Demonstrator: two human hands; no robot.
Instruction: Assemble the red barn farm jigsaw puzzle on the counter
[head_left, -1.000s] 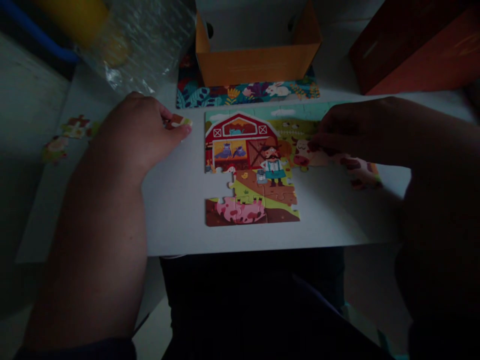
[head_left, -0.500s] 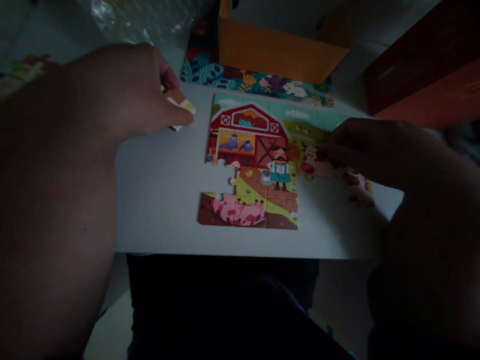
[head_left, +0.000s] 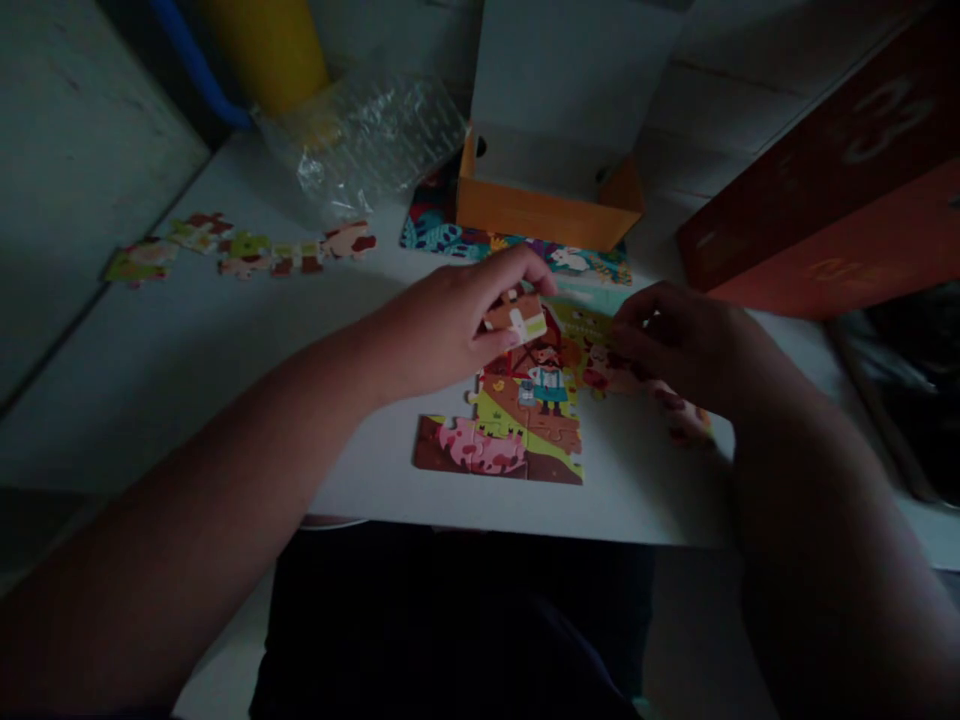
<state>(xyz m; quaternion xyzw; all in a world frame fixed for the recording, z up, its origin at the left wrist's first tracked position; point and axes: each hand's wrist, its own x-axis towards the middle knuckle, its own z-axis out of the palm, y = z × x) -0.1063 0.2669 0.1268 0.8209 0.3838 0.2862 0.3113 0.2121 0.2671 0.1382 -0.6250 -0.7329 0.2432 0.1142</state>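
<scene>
My left hand (head_left: pixel 450 320) pinches a brown, white and green jigsaw piece (head_left: pixel 519 318) between thumb and fingers. It hovers over the partly joined farm puzzle (head_left: pixel 551 435), covering much of the red barn. The farmer, the pink pig along the bottom and a cow show beside and below it. At the puzzle's right side, my right hand (head_left: pixel 675 335) has its fingers drawn together above the cow; whatever they grip is hidden. Below that hand, spotted puzzle parts (head_left: pixel 679 415) lie in shadow.
Several loose jigsaw pieces (head_left: pixel 296 257) lie in a row at the left. Behind the puzzle, an open orange box (head_left: pixel 544 215) rests on a picture sheet (head_left: pixel 435 235). Crumpled clear plastic (head_left: pixel 367 140) is at back left, a large red box (head_left: pixel 832 220) at right.
My left hand has carried its jigsaw piece rightward, from beside the puzzle to above the barn. My right hand stays by the cow. The view has shifted, showing more of the table's left side.
</scene>
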